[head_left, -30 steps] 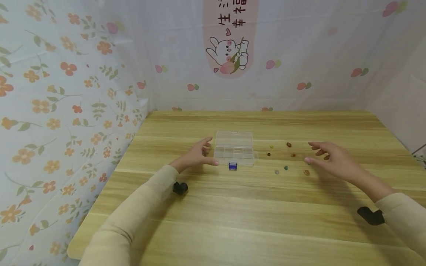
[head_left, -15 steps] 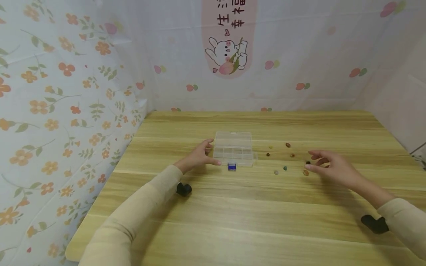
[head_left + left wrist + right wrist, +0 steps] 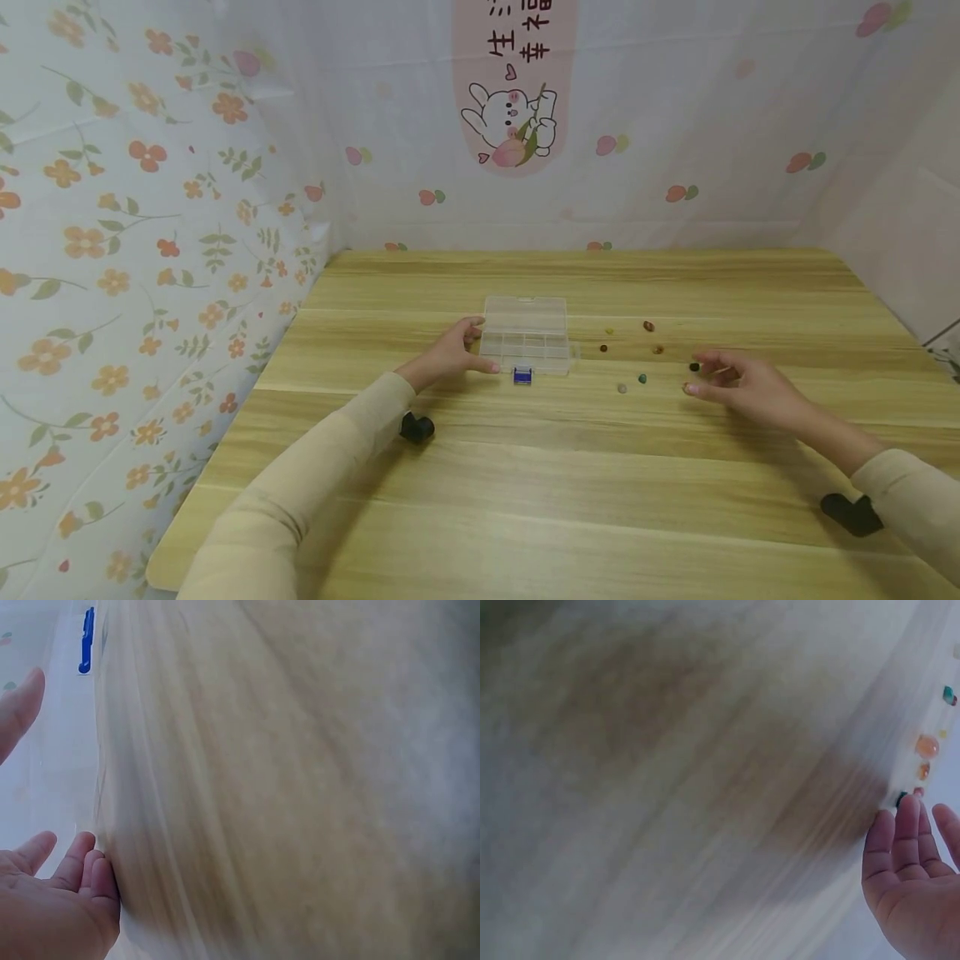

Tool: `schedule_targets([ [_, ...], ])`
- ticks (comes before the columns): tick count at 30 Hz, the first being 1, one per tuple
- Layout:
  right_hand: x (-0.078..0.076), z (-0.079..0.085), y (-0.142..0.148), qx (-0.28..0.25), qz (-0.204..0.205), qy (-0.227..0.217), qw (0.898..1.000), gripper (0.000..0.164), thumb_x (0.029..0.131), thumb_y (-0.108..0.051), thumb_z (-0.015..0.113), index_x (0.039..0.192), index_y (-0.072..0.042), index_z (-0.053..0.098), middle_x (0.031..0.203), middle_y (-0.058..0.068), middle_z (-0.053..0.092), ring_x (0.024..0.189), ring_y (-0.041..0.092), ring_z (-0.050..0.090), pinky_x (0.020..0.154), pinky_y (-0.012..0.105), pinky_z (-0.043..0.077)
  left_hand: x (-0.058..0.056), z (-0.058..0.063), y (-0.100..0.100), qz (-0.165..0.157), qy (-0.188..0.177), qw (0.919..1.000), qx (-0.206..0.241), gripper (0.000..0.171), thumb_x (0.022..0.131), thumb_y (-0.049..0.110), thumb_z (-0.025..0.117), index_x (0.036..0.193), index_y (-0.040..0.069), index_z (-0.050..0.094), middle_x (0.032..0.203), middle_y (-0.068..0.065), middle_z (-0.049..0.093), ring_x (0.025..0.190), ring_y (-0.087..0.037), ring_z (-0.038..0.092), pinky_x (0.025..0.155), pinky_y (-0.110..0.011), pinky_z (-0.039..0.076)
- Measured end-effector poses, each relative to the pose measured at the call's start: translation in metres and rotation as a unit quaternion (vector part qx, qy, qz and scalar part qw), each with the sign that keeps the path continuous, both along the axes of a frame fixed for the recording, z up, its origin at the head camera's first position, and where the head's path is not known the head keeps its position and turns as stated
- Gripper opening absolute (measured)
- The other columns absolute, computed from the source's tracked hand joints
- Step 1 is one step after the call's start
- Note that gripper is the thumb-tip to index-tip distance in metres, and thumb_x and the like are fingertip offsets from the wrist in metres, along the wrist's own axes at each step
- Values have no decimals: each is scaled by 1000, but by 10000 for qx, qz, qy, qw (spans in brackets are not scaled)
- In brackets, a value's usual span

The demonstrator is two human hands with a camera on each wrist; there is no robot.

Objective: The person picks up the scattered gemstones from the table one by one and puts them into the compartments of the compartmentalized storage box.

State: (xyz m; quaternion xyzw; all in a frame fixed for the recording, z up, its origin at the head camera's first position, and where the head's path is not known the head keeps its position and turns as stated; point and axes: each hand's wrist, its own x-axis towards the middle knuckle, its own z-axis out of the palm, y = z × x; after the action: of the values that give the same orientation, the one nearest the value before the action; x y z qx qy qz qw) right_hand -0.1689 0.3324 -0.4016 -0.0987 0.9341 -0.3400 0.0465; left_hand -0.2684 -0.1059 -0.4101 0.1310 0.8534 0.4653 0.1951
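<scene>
A clear plastic compartment box (image 3: 525, 343) lies with its lid (image 3: 527, 315) folded back and a blue clasp (image 3: 522, 376) at its front. My left hand (image 3: 450, 348) is at the box's left side, thumb at the front corner and fingers near the lid's edge. My right hand (image 3: 746, 387) reaches low over the small stones, thumb and fingers apart. Its thumb tip overlaps an orange stone (image 3: 686, 387), and a dark stone (image 3: 694, 367) lies between thumb and forefinger in the head view. In the right wrist view, the fingertips (image 3: 907, 806) are close to a dark green stone (image 3: 901, 799).
Between box and right hand lie a green stone (image 3: 642, 378), a pale stone (image 3: 622, 388), a yellow one (image 3: 610, 331) and several brown ones, such as a reddish-brown stone (image 3: 648, 326). The wooden table (image 3: 495, 500) meets printed curtains (image 3: 375, 117) behind and at the left.
My right hand has moved slightly down and its fingers have come closer to the dark and orange stones. My left hand has shifted slightly right, nearer the box.
</scene>
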Motion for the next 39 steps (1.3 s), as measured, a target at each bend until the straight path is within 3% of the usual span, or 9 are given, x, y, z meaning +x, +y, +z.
schedule_targets([
  [10,0,-14,1,17,-50,59,10000,60,87,-33,75,129,5,57,109,17,63,90,22,55,63,26,50,-2,-4,2,80,87,9999,-35,92,76,20,85,150,8,31,144,-15,41,133,-31,35,110,-43,29],
  [22,2,-18,-2,-82,-122,2,9999,55,86,-31,76,125,4,60,105,14,60,85,19,52,56,27,50,-1,-6,4,165,165,9997,-73,89,76,20,86,148,8,36,139,-14,44,130,-30,38,109,-41,31],
  [29,2,-20,-2,159,-134,113,9997,54,86,-34,75,124,2,62,108,13,61,88,21,51,69,25,46,1,-5,6,215,229,9994,-129,85,76,22,86,146,8,40,137,-12,46,128,-29,40,109,-41,31],
  [39,4,-19,-4,142,-88,180,9997,50,88,-32,74,123,2,62,110,15,61,89,22,51,71,26,46,1,-7,6,241,300,9992,-74,80,76,20,85,143,7,43,134,-13,47,128,-30,41,109,-41,32],
])
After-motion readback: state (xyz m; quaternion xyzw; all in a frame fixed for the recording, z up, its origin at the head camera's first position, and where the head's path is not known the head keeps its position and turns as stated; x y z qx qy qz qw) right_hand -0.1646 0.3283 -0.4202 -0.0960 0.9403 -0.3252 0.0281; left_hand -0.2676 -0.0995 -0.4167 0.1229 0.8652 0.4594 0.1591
